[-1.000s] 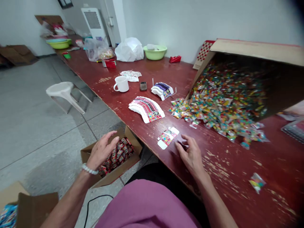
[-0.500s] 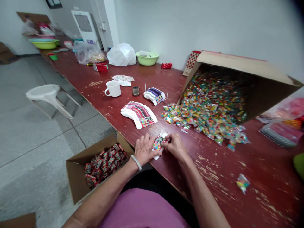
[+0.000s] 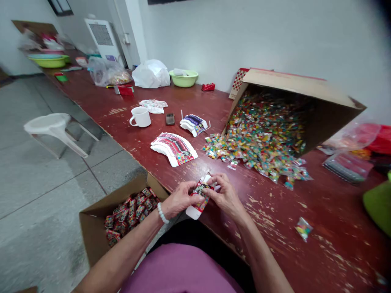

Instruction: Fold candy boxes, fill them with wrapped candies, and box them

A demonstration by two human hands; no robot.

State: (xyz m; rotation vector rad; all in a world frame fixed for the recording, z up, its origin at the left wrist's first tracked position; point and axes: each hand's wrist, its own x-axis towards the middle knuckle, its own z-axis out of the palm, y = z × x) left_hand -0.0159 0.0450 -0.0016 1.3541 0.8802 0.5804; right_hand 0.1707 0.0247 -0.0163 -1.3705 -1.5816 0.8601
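Between my two hands is a small printed carton [image 3: 198, 203], red and black with coloured circles and white end flaps. My left hand [image 3: 181, 199] grips its left side, thumb across the printed face. On the other side, my right hand [image 3: 225, 194] pinches the carton near its upper end, by a white flap. The carton is tilted, its lower flap pointing toward me over the table's front edge. Just beyond lies a fanned stack of flat red cartons [image 3: 174, 148]. Small clear packets of coloured candy [image 3: 256, 142] spill from a cardboard box [image 3: 332, 93] lying on its side.
Below the table edge at left, an open cardboard box [image 3: 91, 221] holds several filled red cartons. A white mug [image 3: 141, 117], a purple carton stack [image 3: 194, 124] and a green basin [image 3: 184, 79] stand farther back. One candy packet [image 3: 304, 228] lies at right; a white stool [image 3: 50, 126] is on the floor.
The carton has come up off the tabletop and tilted, with its lower flap now showing more. Both hands have closed around its sides. The whole view has shifted slightly.
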